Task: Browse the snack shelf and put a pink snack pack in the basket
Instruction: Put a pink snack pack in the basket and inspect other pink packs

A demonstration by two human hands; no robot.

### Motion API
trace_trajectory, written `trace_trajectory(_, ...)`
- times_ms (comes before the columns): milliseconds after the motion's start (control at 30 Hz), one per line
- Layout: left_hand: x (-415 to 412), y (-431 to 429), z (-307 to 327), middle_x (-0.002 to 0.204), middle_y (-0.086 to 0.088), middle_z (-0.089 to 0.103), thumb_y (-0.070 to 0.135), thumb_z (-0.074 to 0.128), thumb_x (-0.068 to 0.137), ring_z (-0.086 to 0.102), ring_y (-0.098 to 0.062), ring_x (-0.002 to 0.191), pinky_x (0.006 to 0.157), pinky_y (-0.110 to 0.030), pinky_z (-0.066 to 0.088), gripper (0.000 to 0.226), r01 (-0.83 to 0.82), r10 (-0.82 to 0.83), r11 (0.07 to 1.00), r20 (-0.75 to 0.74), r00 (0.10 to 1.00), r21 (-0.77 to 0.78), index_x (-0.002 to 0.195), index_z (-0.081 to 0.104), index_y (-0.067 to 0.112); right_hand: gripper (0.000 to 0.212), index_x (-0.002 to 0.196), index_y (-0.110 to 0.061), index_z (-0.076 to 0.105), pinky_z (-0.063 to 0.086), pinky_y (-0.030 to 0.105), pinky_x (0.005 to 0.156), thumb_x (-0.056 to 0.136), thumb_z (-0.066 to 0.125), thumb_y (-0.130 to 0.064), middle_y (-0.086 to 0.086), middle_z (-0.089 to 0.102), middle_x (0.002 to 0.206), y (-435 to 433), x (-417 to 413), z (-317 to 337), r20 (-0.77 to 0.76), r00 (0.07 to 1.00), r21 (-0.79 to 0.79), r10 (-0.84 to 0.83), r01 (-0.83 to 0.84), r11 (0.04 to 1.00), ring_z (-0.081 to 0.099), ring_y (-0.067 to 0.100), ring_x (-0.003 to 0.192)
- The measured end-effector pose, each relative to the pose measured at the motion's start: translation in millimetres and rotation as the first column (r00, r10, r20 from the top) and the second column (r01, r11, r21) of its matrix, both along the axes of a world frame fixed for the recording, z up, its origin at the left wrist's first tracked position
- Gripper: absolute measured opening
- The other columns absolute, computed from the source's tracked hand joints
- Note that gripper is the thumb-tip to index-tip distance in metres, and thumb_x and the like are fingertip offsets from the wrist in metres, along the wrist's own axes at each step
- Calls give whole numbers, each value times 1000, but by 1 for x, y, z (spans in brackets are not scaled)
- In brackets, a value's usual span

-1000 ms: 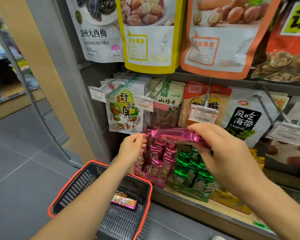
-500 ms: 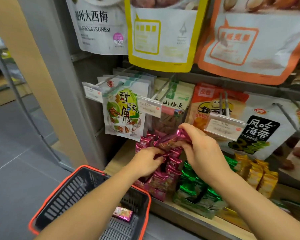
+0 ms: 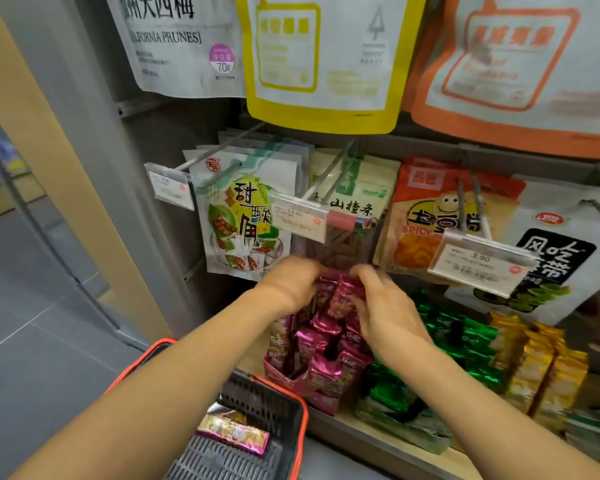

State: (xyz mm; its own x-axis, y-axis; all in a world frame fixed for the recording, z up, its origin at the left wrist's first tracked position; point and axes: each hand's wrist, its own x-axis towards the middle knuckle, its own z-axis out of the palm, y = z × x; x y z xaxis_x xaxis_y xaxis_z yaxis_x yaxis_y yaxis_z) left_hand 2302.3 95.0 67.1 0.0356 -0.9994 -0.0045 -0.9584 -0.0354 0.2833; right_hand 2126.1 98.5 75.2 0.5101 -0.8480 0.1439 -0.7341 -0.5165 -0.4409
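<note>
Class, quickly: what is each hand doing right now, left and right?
Left hand: fingers blurred, grip cannot be told.
Right hand: pinches a pink snack pack.

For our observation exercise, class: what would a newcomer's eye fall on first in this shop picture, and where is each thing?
The left hand and right hand meet in the middle of the picture on shiny pink snack packs standing in a box. Below them, at the bottom, a black basket with an orange rim holds one pink pack. A big yellow-edged bag hangs at the top, in the middle.
</note>
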Motion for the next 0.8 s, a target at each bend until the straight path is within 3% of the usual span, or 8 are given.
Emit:
trace_trajectory(100,-7,-18,-12,127,-9,59,19,48,95,55,-28,117,101,-36,44,33,89,-106,987,130,986,133,126,60,23,40,133,-25,48,46,36,98,95,51,-13,4,49,134,-4,4,-9,-31,998,-4,51,-51,999,54,28,116)
trace_trajectory(200,-8,-29,-17,123,-9,60,21,44,98,54,-28,115,97,-38,45,29,112,-129,988,161,978,111,124,57,21,38,137,-20,48,39,35,104,101,42,-30,4,47,137,-5,8,-18,-105,991,-17,87,-89,996,47,26,123)
trace_trajectory(333,-9,-41,-20,119,-15,59,12,46,96,58,-33,110,92,-40,49,30,61,-73,996,181,981,72,124,53,16,62,140,-22,42,30,49,103,95,27,-62,1,35,148,-7,10,-25,-322,946,-83,42,-73,994,28,25,135)
trace_trajectory(467,-9,-47,-23,116,-13,64,11,54,92,60,-30,109,94,-38,49,26,-2,-13,997,184,983,81,114,68,15,84,142,-19,40,23,52,105,85,19,-77,2,32,149,-4,15,-30,-392,918,-50,64,-91,995,21,25,137)
trace_trajectory(667,-7,-26,-29,117,-1,56,15,59,89,43,-24,117,89,-33,40,28,66,-28,986,236,971,-153,115,65,18,113,146,-15,37,19,54,105,68,3,-89,5,32,150,-4,21,-37,-480,874,-15,80,-100,995,21,25,137)
trace_trajectory(800,-9,-8,-33,127,0,51,15,56,90,49,-25,112,75,-37,48,24,33,14,972,196,981,-234,113,61,16,106,142,-14,42,17,55,105,73,8,-86,6,35,148,3,30,-45,-495,868,-43,32,-61,997,22,25,135)
